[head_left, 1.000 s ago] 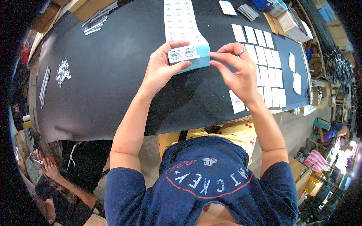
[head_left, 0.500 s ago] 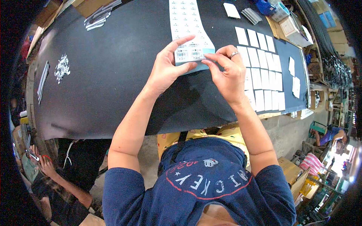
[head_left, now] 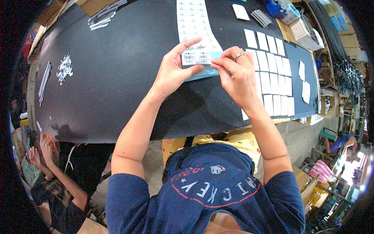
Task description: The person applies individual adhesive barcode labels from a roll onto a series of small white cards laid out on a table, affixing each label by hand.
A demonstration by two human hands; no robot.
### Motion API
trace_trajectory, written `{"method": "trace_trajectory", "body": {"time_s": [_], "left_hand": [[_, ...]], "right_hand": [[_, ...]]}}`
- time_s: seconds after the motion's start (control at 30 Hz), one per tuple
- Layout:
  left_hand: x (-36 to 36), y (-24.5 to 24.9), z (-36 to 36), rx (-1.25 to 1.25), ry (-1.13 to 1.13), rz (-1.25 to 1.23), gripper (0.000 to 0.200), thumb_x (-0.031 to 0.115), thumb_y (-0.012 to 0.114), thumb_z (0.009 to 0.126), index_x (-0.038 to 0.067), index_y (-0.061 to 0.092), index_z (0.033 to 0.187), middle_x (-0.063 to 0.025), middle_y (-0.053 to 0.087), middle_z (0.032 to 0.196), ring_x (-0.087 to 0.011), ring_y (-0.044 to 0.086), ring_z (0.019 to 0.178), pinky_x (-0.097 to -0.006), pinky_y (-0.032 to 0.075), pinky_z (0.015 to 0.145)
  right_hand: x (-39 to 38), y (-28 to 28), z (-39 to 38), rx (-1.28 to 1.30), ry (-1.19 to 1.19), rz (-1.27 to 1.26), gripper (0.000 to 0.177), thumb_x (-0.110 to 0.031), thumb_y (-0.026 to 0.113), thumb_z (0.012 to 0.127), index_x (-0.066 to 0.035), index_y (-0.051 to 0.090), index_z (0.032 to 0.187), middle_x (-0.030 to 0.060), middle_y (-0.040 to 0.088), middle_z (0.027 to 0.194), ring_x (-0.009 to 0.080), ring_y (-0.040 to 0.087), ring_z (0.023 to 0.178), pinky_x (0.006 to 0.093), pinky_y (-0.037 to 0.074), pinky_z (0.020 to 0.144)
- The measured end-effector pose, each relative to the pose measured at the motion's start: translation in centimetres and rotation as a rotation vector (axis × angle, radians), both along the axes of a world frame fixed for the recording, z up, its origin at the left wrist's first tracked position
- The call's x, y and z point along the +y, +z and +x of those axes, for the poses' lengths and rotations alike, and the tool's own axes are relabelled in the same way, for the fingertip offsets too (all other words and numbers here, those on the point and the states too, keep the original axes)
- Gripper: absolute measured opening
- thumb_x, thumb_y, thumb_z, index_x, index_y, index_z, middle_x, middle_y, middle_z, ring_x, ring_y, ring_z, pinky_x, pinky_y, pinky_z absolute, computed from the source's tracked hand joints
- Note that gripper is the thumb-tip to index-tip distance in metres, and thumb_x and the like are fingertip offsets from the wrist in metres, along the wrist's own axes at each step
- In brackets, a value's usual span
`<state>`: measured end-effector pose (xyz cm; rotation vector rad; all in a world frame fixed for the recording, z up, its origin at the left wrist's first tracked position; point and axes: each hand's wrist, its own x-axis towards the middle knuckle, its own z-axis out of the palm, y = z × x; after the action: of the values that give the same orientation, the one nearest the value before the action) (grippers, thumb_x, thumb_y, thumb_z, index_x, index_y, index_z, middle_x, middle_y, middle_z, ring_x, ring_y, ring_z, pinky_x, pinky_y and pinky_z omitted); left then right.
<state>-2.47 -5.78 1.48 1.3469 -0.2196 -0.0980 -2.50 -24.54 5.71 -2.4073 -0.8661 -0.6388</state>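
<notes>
Right grip (head_left: 238, 74) moved nearer left grip (head_left: 168, 74); end of label strip (head_left: 196, 57) between.

Head view: worn on the person's head, looks forward and down.
Black bench (head_left: 113, 82): seen from above, spanning the upper half.
White printed label strip (head_left: 193, 23): runs away from the lens.
Bare left hand (head_left: 173, 74), bare right hand (head_left: 239, 80): close, above centre.
Navy printed T-shirt (head_left: 212, 175): nearest, bottom centre.

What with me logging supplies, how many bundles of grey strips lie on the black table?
3: a fanned grey bundle at the far left, a narrow bundle near the left edge, and a short bundle at the far right. Others may lie out of view.
</notes>
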Motion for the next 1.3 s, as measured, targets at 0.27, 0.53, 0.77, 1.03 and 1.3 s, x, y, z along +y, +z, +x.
{"method": "trace_trajectory", "body": {"time_s": [0.27, 0.53, 0.77, 1.03, 1.3], "left_hand": [[0.2, 0.3, 0.0, 0.046, -0.040, -0.019, 0.070, -0.004, 0.074, 0.072, 0.003, 0.047, 0.136, -0.0104, 0.059, 0.122, -0.0161, 0.057, 0.112, -0.0292, 0.045, 0.098], [0.3, 1.0, -0.2, 0.116, -0.075, -0.078, 0.069, -0.001, 0.075, 0.071, 0.004, 0.048, 0.135, -0.0105, 0.060, 0.120, -0.0156, 0.057, 0.110, -0.0291, 0.045, 0.098], [0.4, 1.0, -0.2, 0.112, -0.086, -0.081, 0.069, -0.001, 0.076, 0.071, 0.005, 0.050, 0.134, -0.0096, 0.061, 0.119, -0.0147, 0.059, 0.108, -0.0287, 0.047, 0.096], [0.7, 0.9, -0.1, 0.091, -0.101, -0.084, 0.067, 0.002, 0.077, 0.070, 0.006, 0.052, 0.132, -0.0096, 0.062, 0.118, -0.0145, 0.059, 0.107, -0.0284, 0.048, 0.095], [-0.1, 0.8, -0.4, 0.025, 0.074, -0.055, 0.058, 0.005, 0.078, 0.073, 0.004, 0.057, 0.126, -0.0098, 0.063, 0.115, -0.0143, 0.061, 0.104, -0.0274, 0.050, 0.091]], "right_hand": [[0.2, 0.3, -0.2, 0.065, -0.035, 0.029, 0.009, -0.006, 0.072, 0.070, -0.008, 0.068, 0.078, 0.0033, 0.056, 0.080, 0.0216, 0.055, 0.082, 0.0360, 0.037, 0.078], [0.0, 0.1, -0.3, 0.165, -0.041, 0.186, 0.009, -0.005, 0.072, 0.069, -0.009, 0.069, 0.076, 0.0028, 0.057, 0.079, 0.0203, 0.055, 0.081, 0.0345, 0.036, 0.079], [0.0, -0.1, -0.3, 0.158, -0.029, 0.184, 0.010, -0.003, 0.071, 0.070, -0.009, 0.068, 0.078, 0.0036, 0.056, 0.080, 0.0201, 0.054, 0.081, 0.0340, 0.035, 0.078], [-0.1, -0.4, -0.2, 0.314, -0.023, 0.286, 0.010, -0.004, 0.071, 0.071, -0.010, 0.068, 0.078, 0.0023, 0.055, 0.081, 0.0201, 0.052, 0.078, 0.0339, 0.033, 0.079], [0.9, -0.1, -0.6, 0.212, -0.057, 0.225, 0.009, -0.006, 0.071, 0.070, -0.009, 0.068, 0.077, 0.0032, 0.054, 0.081, 0.0204, 0.052, 0.080, 0.0349, 0.032, 0.080]]}}
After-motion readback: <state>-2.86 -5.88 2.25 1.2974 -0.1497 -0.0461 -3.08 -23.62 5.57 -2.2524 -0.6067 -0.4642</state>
